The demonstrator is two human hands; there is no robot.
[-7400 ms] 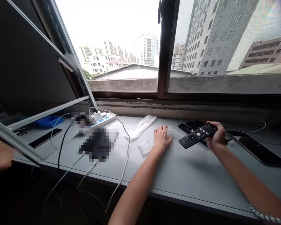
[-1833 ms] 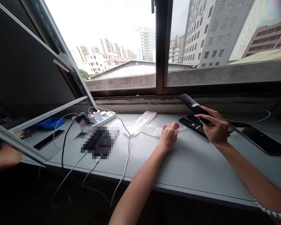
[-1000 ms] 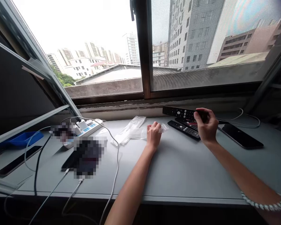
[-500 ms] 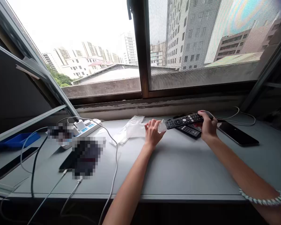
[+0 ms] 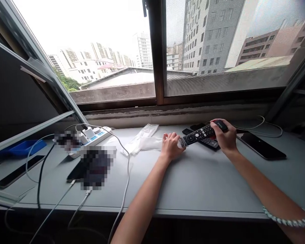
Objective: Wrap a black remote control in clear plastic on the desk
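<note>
My right hand [image 5: 225,137] grips a black remote control [image 5: 198,135] by its right end, with the buttons facing up. The remote's left end sits at the mouth of a clear plastic bag [image 5: 150,143], and clear film shows over its tip. My left hand [image 5: 171,145] has its fingers curled on the bag's open end, close to the remote. Beneath and behind the held remote lies another black remote [image 5: 210,143], partly covered by it. A second plastic bag [image 5: 148,129] lies crumpled behind the first.
A black phone [image 5: 261,145] lies at the right beside a white cable. On the left are a white power strip [image 5: 100,136], a blurred dark device [image 5: 95,169], another phone [image 5: 19,172], a blue tray [image 5: 27,147] and trailing cables [image 5: 128,169]. A window [image 5: 159,67] stands behind the desk.
The remote has tilted, its left end dropping lower, and its tip now shows inside the bag's mouth. My left hand has shifted slightly right and down. The view has moved a little.
</note>
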